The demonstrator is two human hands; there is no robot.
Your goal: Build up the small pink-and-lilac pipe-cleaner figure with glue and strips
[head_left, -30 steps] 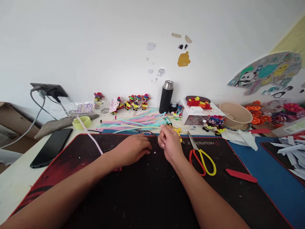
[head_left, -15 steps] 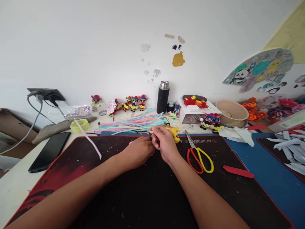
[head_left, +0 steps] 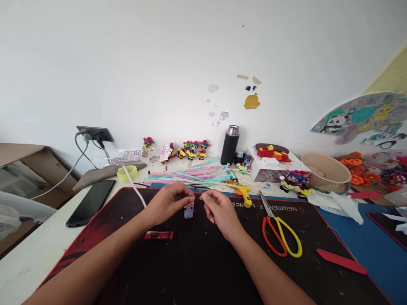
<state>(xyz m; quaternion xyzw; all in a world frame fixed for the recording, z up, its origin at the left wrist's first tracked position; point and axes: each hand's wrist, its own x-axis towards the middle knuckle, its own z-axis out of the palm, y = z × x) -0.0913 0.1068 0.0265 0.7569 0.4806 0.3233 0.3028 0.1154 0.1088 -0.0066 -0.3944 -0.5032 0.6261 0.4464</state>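
My left hand (head_left: 167,205) is pinched over a small pink and purple fuzzy piece (head_left: 188,211) with dark dots, which hangs just below its fingertips above the mat. To its right, my right hand (head_left: 220,212) has thumb and forefinger pressed together, a short gap away from the piece. Whatever those fingers hold, if anything, is too small to make out. A red lighter (head_left: 159,235) lies on the black mat (head_left: 203,267) below my left hand. Scissors (head_left: 276,224) with one red and one yellow handle rest to the right of my right hand.
Pastel pipe cleaners (head_left: 193,173) lie in a bundle behind my hands, beside a yellow glue gun (head_left: 245,195). A black thermos (head_left: 230,146) stands by the wall. Left are a phone (head_left: 91,203) and a roll of tape (head_left: 127,173); right, a red strip (head_left: 341,261) and a bowl (head_left: 327,169).
The view has shifted, so the scene sits lower and further right. My hands have moved apart, and the pink and purple piece and the lighter now show.
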